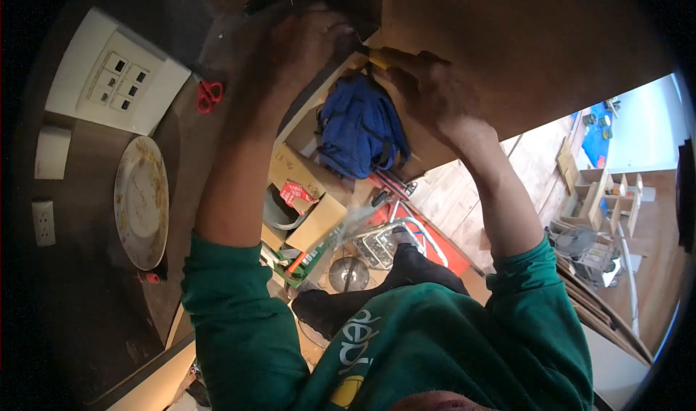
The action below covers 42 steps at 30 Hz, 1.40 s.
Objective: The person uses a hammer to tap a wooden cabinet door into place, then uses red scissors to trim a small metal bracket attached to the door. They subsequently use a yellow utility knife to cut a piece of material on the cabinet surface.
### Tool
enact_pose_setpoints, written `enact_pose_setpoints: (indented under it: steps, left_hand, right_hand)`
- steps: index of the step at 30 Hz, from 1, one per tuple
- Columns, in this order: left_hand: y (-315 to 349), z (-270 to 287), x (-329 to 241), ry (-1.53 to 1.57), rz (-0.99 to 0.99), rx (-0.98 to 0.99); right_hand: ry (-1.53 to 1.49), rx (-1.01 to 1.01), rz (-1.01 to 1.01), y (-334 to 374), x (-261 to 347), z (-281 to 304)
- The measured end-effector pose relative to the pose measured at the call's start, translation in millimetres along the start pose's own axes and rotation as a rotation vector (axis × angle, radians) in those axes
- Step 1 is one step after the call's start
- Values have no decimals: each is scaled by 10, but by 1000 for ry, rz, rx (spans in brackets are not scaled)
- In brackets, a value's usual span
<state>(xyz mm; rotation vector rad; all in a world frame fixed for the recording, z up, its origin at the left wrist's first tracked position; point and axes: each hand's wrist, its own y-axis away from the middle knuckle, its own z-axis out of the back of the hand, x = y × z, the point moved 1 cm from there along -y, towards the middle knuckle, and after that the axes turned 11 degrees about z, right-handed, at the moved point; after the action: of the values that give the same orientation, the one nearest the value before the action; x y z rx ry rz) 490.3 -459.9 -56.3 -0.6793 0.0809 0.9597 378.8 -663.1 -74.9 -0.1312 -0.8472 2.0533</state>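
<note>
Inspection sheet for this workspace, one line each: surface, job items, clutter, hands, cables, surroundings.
Surface: dark panel at left; brown panel at upper right.
Job items: yellow tool, its tip hidden in shadow.
Clutter: marked white plate and red-handled scissors at left; blue bag and open carton below the hands.
Hands: right grips the yellow tool; left is close by in shadow, its grip unclear.
Cables: nothing certain; a white line at right may be cable or tube.
Surroundings: switch plate and outlet at far left; plank floor at right.
</note>
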Motion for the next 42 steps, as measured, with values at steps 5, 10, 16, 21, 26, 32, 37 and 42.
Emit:
enact_pose_setpoints:
  steps: [5,10,16,21,26,32,37,42]
  left_hand:
    - [-13,41,-27,-31,23,55]
    - [-86,-15,0,-25,-21,-21]
    - [-81,-117,59,51,16,-6]
    - [-107,-98,109,3,16,-16]
    - [-152,-153,96,-81,105,2]
    - [-196,-256,206,53,-22,-110]
    - [-175,-128,58,-93,49,-9]
    - [-200,-109,6,-164,87,5]
  right_hand:
    - [20,79,-86,-115,118,60]
    - [37,90,-67,-248,97,73]
    - [36,86,-115,-90,66,29]
    - [-41,52,-116,-179,81,45]
    - [14,85,-84,-214,-62,-2]
    - [-38,32,-72,-179,27,47]
    - [-71,34,-142,-115,12,57]
    - [-15,85,-137,-271,40,60]
